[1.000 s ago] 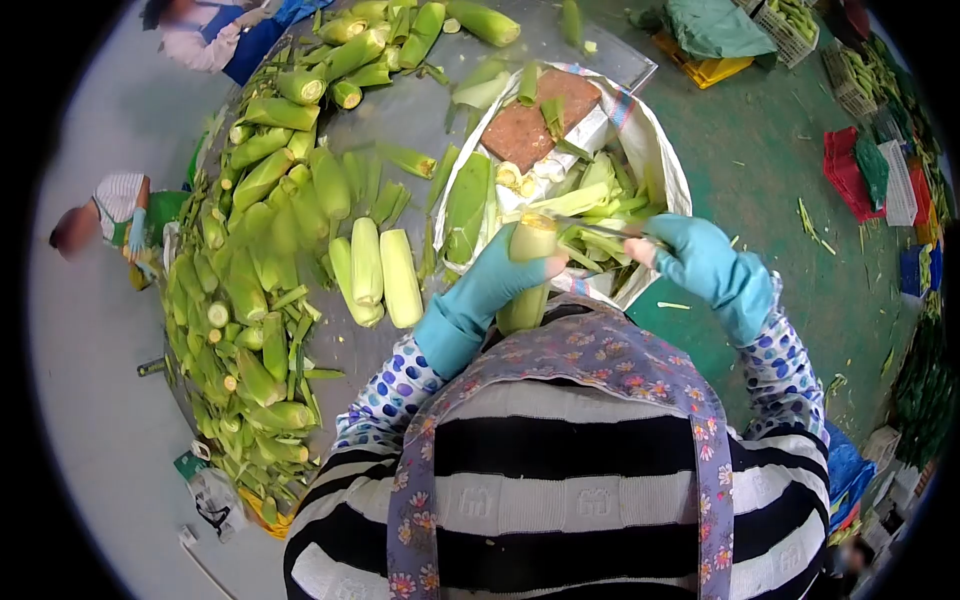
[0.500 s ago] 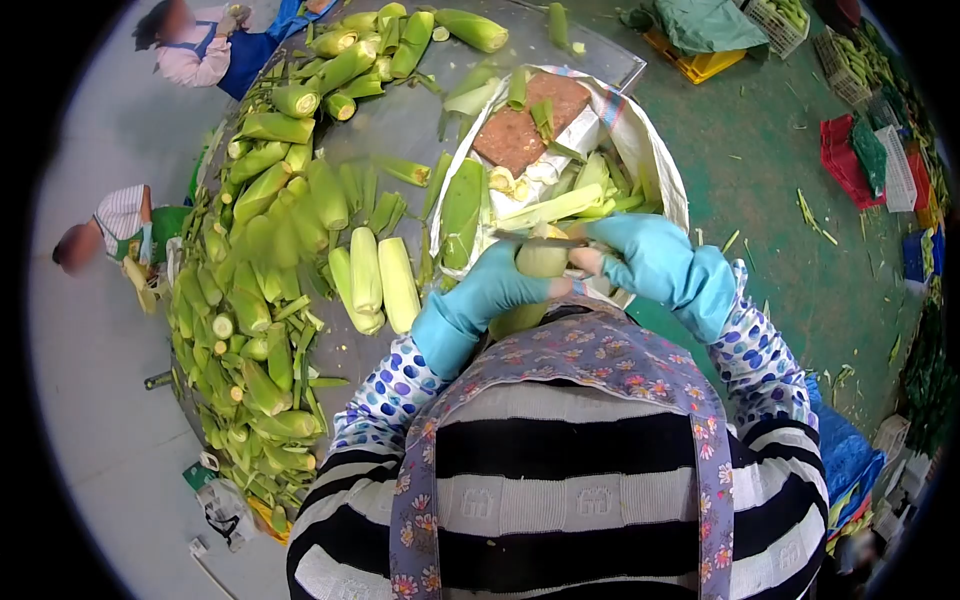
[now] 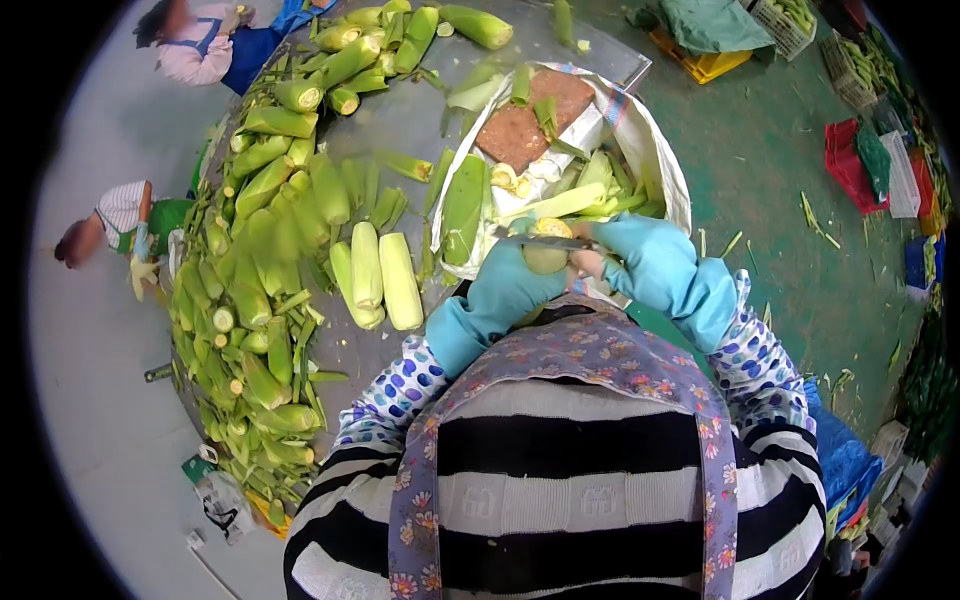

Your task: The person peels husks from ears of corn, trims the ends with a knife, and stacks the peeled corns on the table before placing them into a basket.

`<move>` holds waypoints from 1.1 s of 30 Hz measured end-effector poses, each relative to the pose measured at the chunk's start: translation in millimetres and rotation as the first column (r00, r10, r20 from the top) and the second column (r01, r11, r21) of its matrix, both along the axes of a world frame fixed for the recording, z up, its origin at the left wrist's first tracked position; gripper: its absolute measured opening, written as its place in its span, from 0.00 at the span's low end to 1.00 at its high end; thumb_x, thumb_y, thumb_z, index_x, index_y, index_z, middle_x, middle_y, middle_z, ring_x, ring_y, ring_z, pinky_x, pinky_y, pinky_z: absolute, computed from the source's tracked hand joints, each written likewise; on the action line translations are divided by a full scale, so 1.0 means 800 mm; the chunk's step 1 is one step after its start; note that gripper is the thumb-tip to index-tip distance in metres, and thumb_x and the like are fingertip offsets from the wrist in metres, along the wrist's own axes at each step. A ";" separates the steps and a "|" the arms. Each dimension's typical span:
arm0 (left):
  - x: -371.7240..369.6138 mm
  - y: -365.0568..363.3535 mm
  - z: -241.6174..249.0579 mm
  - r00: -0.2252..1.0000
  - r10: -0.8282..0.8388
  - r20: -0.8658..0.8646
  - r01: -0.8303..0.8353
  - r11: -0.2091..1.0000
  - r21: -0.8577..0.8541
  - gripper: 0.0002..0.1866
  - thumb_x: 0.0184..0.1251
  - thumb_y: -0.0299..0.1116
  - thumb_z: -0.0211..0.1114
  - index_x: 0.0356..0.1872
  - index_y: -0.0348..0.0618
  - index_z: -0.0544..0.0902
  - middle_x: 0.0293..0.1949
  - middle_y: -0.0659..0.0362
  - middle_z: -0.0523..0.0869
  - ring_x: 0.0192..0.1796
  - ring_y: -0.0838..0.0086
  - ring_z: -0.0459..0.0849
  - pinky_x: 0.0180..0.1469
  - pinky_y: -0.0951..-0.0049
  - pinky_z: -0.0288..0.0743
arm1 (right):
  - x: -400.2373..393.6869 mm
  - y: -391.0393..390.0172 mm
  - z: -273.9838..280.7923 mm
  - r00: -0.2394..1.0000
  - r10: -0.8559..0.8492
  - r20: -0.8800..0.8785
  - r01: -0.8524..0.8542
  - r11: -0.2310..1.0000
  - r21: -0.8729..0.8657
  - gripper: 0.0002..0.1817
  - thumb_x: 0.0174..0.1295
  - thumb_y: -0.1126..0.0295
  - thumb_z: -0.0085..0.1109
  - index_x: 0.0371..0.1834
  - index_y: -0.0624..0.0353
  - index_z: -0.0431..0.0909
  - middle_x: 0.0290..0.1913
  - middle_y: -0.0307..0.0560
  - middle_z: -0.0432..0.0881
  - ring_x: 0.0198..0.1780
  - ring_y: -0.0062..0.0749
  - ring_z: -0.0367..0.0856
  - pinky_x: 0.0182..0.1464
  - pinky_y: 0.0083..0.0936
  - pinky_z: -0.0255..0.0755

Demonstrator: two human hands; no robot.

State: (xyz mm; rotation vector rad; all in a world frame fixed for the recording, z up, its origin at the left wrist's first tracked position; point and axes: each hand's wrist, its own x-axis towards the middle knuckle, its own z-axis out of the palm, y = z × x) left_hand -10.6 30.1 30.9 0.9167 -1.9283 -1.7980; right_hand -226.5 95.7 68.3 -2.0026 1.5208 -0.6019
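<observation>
My left hand [image 3: 515, 284], in a blue glove, is wrapped round a corn cob [image 3: 545, 259] held close to the apron. The cob's cut yellow end faces away from me. In my right hand [image 3: 640, 252], gloved with bare fingertips showing, is a knife [image 3: 562, 242] whose blade lies across the cob near that end. Just beyond both hands sits an open white sack [image 3: 662, 150] with husks and cut ends inside. A brown block [image 3: 513, 137] rests at the sack. Three pale, husked cobs [image 3: 401, 282] lie side by side left of my left hand.
A large heap of unhusked corn [image 3: 262, 290] covers the table's left side, with more corn [image 3: 475, 27] at the far edge. Two people [image 3: 125, 217] are at the left. Yellow [image 3: 712, 66] and red crates [image 3: 850, 165] stand on the green floor at right.
The knife now lies flatter across the cob, and the cob's yellow cut end has come into view. My left hand has turned and shifted slightly. The person at the left has moved an arm.
</observation>
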 end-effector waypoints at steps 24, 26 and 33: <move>0.345 -0.126 -0.058 0.484 0.676 0.555 -0.554 0.728 -0.404 0.43 0.60 0.49 0.70 0.68 0.28 0.67 0.65 0.39 0.74 0.68 0.52 0.74 0.69 0.63 0.65 | -0.046 -0.138 -0.062 0.957 -0.287 0.035 0.263 0.914 0.310 0.27 0.61 0.53 0.68 0.57 0.59 0.80 0.45 0.50 0.86 0.45 0.34 0.83 0.50 0.30 0.76; 0.349 -0.119 -0.034 0.457 0.677 0.576 -0.545 0.726 -0.421 0.41 0.61 0.48 0.70 0.68 0.29 0.67 0.65 0.40 0.75 0.67 0.53 0.75 0.69 0.64 0.66 | -0.031 -0.205 -0.023 0.923 -0.371 0.099 0.308 0.869 0.387 0.27 0.60 0.54 0.68 0.56 0.60 0.79 0.45 0.54 0.86 0.46 0.36 0.84 0.51 0.32 0.76; 0.408 -0.089 -0.031 0.361 0.628 0.690 -0.664 0.692 -0.283 0.28 0.68 0.38 0.65 0.63 0.30 0.72 0.56 0.47 0.82 0.58 0.64 0.80 0.60 0.71 0.72 | -0.059 -0.499 -0.157 0.949 -0.314 0.037 0.304 0.937 0.170 0.30 0.57 0.57 0.73 0.59 0.61 0.77 0.42 0.48 0.84 0.38 0.31 0.82 0.32 0.27 0.77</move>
